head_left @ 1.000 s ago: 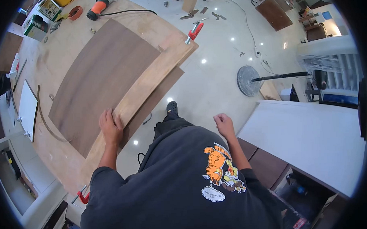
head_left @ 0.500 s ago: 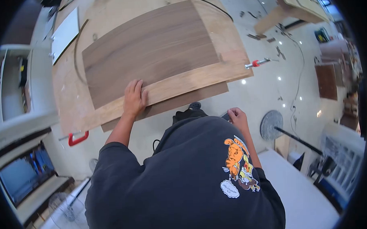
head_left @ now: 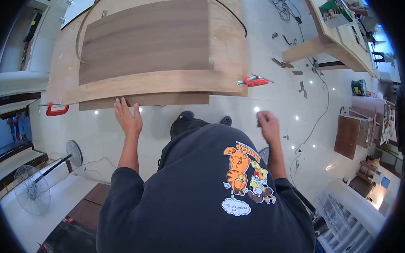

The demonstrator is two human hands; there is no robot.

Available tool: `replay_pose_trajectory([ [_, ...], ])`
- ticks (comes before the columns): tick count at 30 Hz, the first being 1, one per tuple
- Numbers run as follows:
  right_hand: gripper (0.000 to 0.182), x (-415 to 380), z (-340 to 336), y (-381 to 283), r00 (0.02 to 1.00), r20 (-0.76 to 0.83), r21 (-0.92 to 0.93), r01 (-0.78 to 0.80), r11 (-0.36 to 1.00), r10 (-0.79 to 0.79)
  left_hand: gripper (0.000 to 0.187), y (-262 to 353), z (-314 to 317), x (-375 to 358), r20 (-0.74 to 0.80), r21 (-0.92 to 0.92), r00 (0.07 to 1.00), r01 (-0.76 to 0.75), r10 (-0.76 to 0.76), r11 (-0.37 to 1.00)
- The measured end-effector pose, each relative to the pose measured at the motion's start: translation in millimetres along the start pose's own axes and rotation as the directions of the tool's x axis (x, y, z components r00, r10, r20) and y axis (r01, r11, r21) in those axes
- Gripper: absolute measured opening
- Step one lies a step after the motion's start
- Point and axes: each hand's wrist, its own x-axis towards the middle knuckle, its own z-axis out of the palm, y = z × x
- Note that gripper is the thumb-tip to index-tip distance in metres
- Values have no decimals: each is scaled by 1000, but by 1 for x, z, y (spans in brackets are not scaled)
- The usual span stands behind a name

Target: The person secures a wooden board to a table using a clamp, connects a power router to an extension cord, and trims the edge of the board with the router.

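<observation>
A brown wood-grain panel (head_left: 146,41) lies on a pale plywood worktop (head_left: 229,49). Along its near side runs a light wooden strip (head_left: 147,84), with a second brown board (head_left: 175,99) sticking out from under it. My left hand (head_left: 129,120) is open, its fingertips at the edge of that lower board. Off to the right, over the floor, my right hand (head_left: 268,125) is closed; whatever it may hold is hidden. Red clamps sit near both ends of the strip, a left clamp (head_left: 57,111) and a right clamp (head_left: 256,82).
A thin curved strip (head_left: 80,37) and a black cable (head_left: 232,14) lie on the worktop. Scraps (head_left: 303,88) and a coiled cord (head_left: 281,5) are on the floor to the right. A standing fan (head_left: 31,188) is at lower left, another workbench (head_left: 333,37) at upper right.
My left hand has moved off the light strip back to the lower board's edge. My right hand has moved away from my waist, out to the right. The view has shifted.
</observation>
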Motion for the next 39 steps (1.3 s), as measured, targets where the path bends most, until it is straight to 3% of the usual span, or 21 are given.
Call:
replay_pose_trajectory([
  [3,22,22,-51,-36,988,-100,7,118,993,-117,61,32,4,-31,16,2,998,-55,55,998],
  [6,20,39,-74,-92,968,-95,-55,226,973,-230,61,83,0,-52,12,-20,992,-123,123,992],
  [9,17,50,-67,-140,920,21,12,391,920,-391,58,125,-2,-72,27,-46,982,-188,189,981],
  [11,15,56,-51,-163,837,101,-24,542,840,-537,56,146,2,-81,69,-84,973,-213,219,973],
  [13,14,65,-36,-182,758,204,-63,642,764,-620,55,165,6,-85,267,-162,947,-138,178,977],
  [15,13,74,-23,-192,703,330,-105,691,715,-630,56,186,10,-84,413,-235,896,-64,159,970],
  [17,14,80,-13,-195,707,406,-110,666,737,-578,59,209,12,-78,502,-306,849,-2,163,952],
  [20,14,88,-8,-202,699,530,-111,619,778,-480,72,230,18,-70,583,-238,795,-31,168,971],
  [23,13,97,-5,-203,664,639,-79,558,826,-388,84,238,24,-66,585,-217,785,-92,205,972],
  [26,13,110,-5,-200,565,701,-6,615,789,-435,88,245,25,-63,645,-182,749,-44,152,982],
  [32,18,129,-7,-202,463,820,26,559,829,-337,82,283,31,-76,602,-131,798,115,-13,985],
  [33,27,132,-10,-205,431,849,5,571,821,-305,75,291,35,-83,571,-171,821,134,-13,976],
  [35,32,134,-19,-213,269,860,112,728,676,-433,63,306,45,-102,509,-238,861,154,-12,959],
  [36,34,134,-24,-216,183,850,174,788,591,-494,56,319,45,-109,506,-288,860,236,-62,928],
  [37,42,138,-31,-220,124,883,185,794,579,-453,50,335,44,-114,501,-339,859,308,-106,889],
  [39,43,151,-42,-230,-97,890,277,892,358,-446,39,368,37,-118,504,-443,846,427,-174,789],
])
